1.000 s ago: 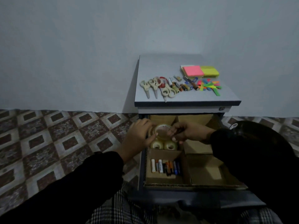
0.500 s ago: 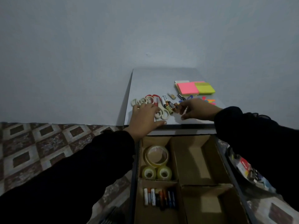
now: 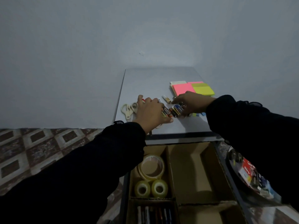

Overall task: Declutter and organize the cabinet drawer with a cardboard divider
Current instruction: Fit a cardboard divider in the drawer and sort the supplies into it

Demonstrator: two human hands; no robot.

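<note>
Starting at left on the cabinet top (image 3: 155, 78): scissors (image 3: 127, 110), likely laid out for sorting. Left hand (image 3: 151, 113) fingers loosely spread, resting over batteries (image 3: 166, 112); whether it grips any, cannot tell. Right hand (image 3: 191, 103) fingers curled onto more batteries (image 3: 176, 110), apparently gathering them. Sticky notes (image 3: 192, 88) behind. Drawer (image 3: 226, 172) below, cardboard divider (image 3: 171, 167) fitted; tape rolls (image 3: 152, 173) in left compartment.

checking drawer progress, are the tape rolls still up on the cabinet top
No, the three tape rolls lie in the back left compartment of the cardboard divider in the open drawer, below the cabinet top.
</note>
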